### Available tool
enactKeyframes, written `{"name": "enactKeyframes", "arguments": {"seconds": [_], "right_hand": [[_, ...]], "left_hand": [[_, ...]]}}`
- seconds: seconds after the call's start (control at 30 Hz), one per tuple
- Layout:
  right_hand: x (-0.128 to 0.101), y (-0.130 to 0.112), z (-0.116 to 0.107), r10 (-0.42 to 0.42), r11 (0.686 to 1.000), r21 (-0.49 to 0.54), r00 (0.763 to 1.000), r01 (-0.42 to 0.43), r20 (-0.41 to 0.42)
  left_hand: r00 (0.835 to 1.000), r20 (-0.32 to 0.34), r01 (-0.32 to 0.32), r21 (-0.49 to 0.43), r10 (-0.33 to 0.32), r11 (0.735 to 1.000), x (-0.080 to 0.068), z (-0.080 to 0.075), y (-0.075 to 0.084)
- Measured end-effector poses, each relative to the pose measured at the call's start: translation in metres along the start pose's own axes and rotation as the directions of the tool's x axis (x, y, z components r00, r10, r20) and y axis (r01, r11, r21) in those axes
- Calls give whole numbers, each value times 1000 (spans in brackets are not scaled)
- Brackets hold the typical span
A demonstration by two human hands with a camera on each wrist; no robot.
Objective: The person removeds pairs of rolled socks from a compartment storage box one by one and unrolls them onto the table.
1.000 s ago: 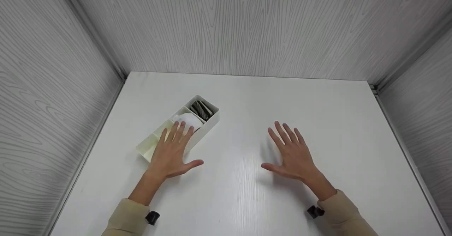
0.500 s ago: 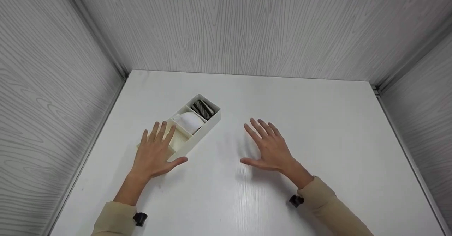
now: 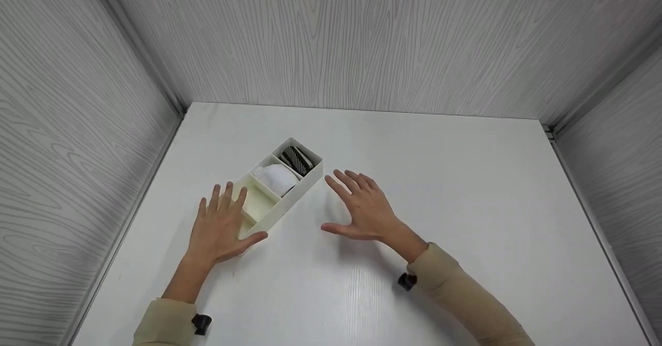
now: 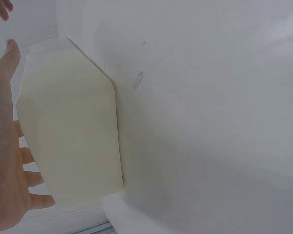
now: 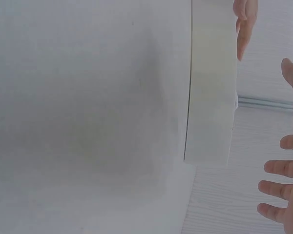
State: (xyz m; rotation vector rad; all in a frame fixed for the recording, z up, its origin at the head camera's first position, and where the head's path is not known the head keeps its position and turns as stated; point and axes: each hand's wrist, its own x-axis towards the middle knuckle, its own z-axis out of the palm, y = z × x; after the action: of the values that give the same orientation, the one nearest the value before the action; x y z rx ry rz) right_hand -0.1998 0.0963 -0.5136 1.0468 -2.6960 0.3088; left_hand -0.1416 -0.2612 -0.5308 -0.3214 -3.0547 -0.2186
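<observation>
A long cream box (image 3: 289, 206) with divided compartments lies slantwise on the table, left of centre. Its far compartment holds a folded black-and-white striped cloth item (image 3: 297, 160); the one beside it holds a bundled white cloth item (image 3: 277, 179). The nearer compartment that shows has nothing in it; the box's near end is hidden behind my left hand (image 3: 214, 232). That hand hovers over the near end, fingers spread and holding nothing. My right hand (image 3: 364, 211) is in the air just right of the box, fingers extended, apart from it. In the left wrist view, the box's end wall (image 4: 73, 122) faces the camera.
The white table (image 3: 439, 170) carries the box. Grey wood-grain panels enclose it: a back wall (image 3: 331, 41), a left wall (image 3: 67, 144) and a right wall. A small black device (image 3: 201, 324) sits at each cuff.
Both hands have moved left: the right hand came in toward the box, and the left slid toward its near end, uncovering the white cloth item and a compartment. The box stayed in place.
</observation>
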Motion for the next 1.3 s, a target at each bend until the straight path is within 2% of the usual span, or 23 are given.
{"name": "enactKeyframes", "arguments": {"seconds": [0.23, 0.63, 0.97, 1.3], "right_hand": [[24, -12, 2, -2, 1000, 2, 1000, 2, 24], [54, -19, 14, 18, 1000, -8, 997, -17, 79], [80, -28, 23, 52, 998, -44, 990, -46, 135], [106, -36, 34, 64, 996, -77, 982, -50, 180]], "left_hand": [[1000, 1, 10, 20, -10, 1000, 1, 1, -3], [1000, 16, 24, 40, -25, 999, 4, 4, -2], [1000, -23, 3, 82, -1, 997, 4, 5, -1], [1000, -26, 1, 69, 0, 998, 0, 7, -4]]}}
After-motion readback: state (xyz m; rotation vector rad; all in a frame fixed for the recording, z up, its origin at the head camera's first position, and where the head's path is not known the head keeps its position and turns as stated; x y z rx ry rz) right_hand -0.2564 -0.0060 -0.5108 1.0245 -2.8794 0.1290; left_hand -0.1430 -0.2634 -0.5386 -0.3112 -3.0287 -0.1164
